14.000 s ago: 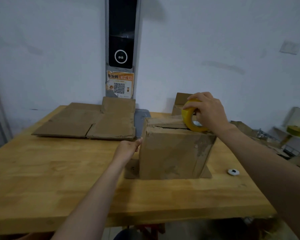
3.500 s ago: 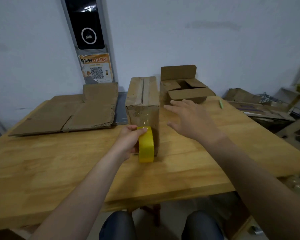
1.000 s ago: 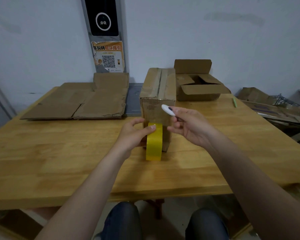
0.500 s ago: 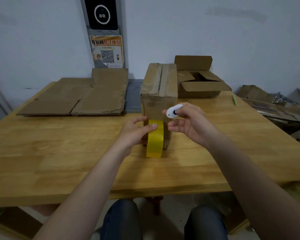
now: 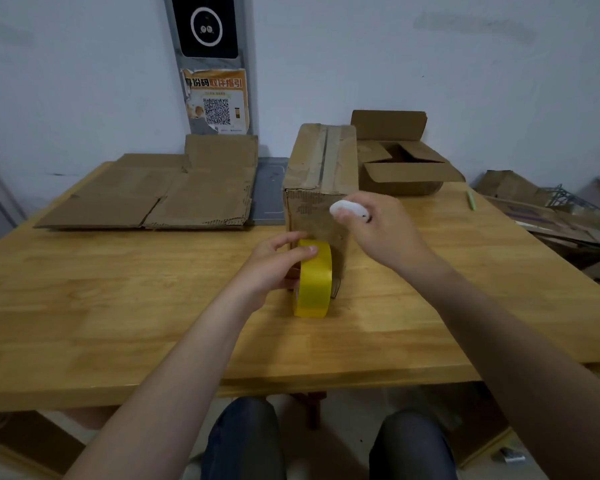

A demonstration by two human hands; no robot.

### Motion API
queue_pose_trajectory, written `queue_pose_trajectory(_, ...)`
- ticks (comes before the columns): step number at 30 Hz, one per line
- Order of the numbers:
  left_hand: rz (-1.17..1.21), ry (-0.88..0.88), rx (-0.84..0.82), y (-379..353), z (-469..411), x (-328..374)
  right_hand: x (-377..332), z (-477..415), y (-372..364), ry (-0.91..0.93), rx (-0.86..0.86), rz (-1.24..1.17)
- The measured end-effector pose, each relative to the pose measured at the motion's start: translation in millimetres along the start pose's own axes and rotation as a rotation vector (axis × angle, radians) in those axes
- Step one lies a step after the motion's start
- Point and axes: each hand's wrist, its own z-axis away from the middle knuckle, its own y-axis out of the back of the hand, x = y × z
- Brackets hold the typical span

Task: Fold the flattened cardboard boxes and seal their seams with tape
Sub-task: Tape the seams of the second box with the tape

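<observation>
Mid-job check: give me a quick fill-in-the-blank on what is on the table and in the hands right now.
The left hand grips an upright roll of packing tape coloured ____.
The right hand pinches a small oval cutter coloured ____.
The flattened brown cardboard sheets lie to the ____ of the taped brown cardboard box.
Behind that box, another brown cardboard box has its top flaps ____.
Missing words: yellow; white; left; open.

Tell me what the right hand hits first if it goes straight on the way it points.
Probably the near face of the taped box, just past the white cutter it pinches; depth is unclear.
</observation>
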Motion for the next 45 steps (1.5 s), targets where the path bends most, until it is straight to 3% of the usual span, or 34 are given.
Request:
queue_pose_trajectory(4, 0.017, 0.004, -0.009, 0, 1, 1, -4, -2, -5, 0.219, -0.075, 0.356)
queue_pose_trajectory(9, 0.036, 0.0, -0.006, 0, 1, 0, -13, -5, -9, 0.332, -0.091, 0.463)
queue_pose_trajectory(26, 0.022, 0.022, 0.018, -1, -2, 1, -11, -15, -20, 0.361, -0.1, 0.608)
queue_pose_trajectory(38, 0.015, 0.077, 0.09, -5, -4, -3, 33, 6, -8, 0.276, 0.062, 0.534)
queue_pose_trajectory(45, 0.026, 0.081, 0.103, -3, -2, -4, 49, 18, 1, 0.168, -0.124, 0.608)
